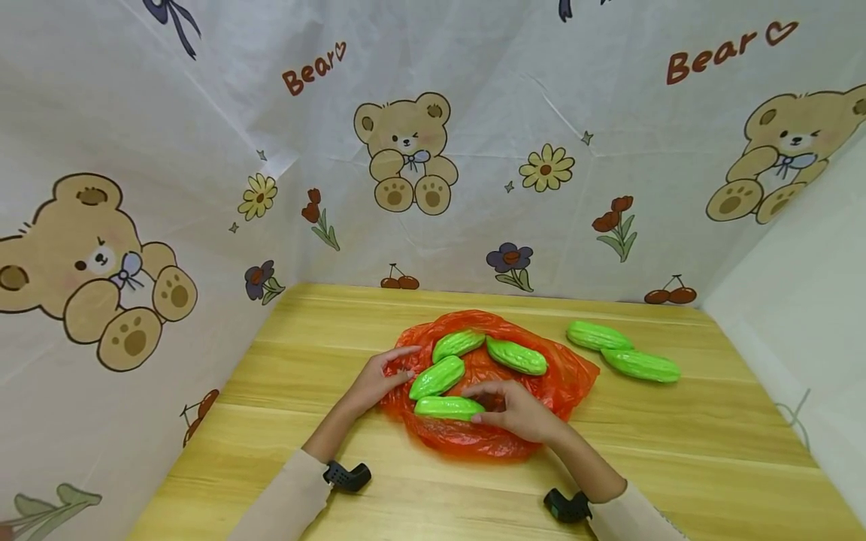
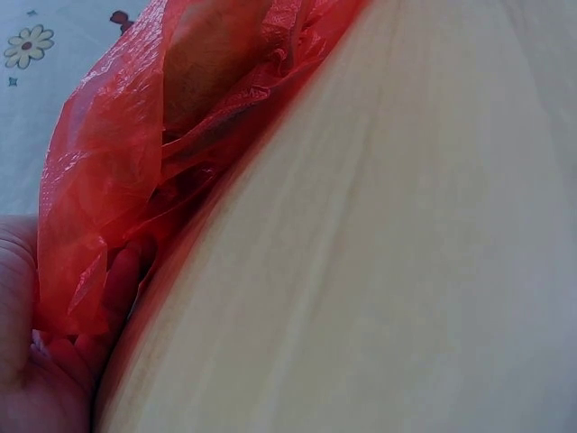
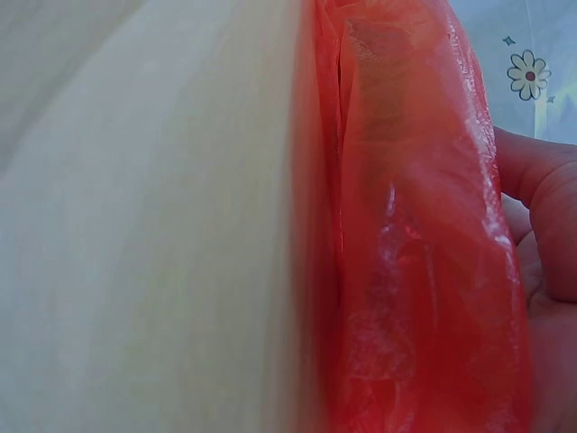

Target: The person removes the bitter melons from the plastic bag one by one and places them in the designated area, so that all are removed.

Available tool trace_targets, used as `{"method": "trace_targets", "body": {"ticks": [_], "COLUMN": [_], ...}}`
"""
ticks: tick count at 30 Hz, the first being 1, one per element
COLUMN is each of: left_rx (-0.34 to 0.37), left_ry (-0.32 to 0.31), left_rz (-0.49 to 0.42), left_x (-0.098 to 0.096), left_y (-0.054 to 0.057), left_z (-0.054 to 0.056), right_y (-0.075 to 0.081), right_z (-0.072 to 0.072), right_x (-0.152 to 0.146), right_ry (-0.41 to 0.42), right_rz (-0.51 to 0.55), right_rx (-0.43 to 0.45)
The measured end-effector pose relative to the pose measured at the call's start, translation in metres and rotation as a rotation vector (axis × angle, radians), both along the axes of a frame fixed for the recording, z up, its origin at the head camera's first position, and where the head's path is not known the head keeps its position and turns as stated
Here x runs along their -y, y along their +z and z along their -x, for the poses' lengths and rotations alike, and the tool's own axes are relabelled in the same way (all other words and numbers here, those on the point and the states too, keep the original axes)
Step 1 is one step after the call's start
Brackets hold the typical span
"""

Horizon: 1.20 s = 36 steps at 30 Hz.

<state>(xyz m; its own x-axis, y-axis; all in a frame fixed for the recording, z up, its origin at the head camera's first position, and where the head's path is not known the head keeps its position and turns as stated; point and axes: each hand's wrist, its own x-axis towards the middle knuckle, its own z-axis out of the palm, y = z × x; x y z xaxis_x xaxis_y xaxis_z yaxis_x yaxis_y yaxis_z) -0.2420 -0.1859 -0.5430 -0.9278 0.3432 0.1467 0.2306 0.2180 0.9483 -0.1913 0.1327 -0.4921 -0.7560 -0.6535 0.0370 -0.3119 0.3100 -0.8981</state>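
A: L hand [image 1: 377, 377] first?

B: Thumb & fingers spread apart, touching L edge of the red bag [image 1: 497, 445]. In L wrist view, film covers part of the fingers.

A: And R hand [image 1: 519, 412]?

B: Thumb & fingers bent round R end of the front gourd [image 1: 440, 408], pinching it. Can't tell how firmly.

A: Other gourds?

B: Three inner gourds [image 1: 438, 377] in the bag w/ the front one; two outer gourds [image 1: 639, 365] touching each other on the surface [image 1: 271, 428], R of bag, nr the back.

A: What's hard to see?

B: R wrist view: bag hides the fingertips, & there's a dim brownish shape thru the red, can't ID it. Similar patch in L wrist view. Both hands cut off by frame edges there. Sleeves [image 1: 287, 496] run out at btm of head view.
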Motion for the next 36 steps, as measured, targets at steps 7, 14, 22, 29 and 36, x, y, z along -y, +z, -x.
{"method": "trace_targets", "body": {"ticks": [7, 14, 22, 29, 36], "left_rx": [-0.007, -0.017, -0.012, -0.011, -0.006], "left_ry": [-0.009, -0.016, -0.007, -0.014, -0.016], "left_rz": [0.037, 0.046, 0.055, 0.043, 0.037], "left_x": [0.0013, 0.0014, 0.0021, 0.0019, 0.0015], "left_y": [0.0009, 0.001, 0.0005, -0.0003, -0.0004], "left_z": [-0.0003, -0.0002, -0.0013, -0.0009, -0.0005], "right_y": [-0.0015, -0.0025, -0.0034, -0.0026, -0.0005], "right_z": [0.0001, -0.0007, -0.0034, -0.0047, -0.0058], "right_x": [-0.0007, 0.0006, 0.0035, 0.0043, 0.0038], "right_ry": [0.016, -0.023, -0.04, -0.043, -0.039], "right_rz": [0.01, -0.024, -0.03, -0.032, -0.016], "right_rx": [-0.031, -0.047, -0.091, -0.091, -0.062]}}
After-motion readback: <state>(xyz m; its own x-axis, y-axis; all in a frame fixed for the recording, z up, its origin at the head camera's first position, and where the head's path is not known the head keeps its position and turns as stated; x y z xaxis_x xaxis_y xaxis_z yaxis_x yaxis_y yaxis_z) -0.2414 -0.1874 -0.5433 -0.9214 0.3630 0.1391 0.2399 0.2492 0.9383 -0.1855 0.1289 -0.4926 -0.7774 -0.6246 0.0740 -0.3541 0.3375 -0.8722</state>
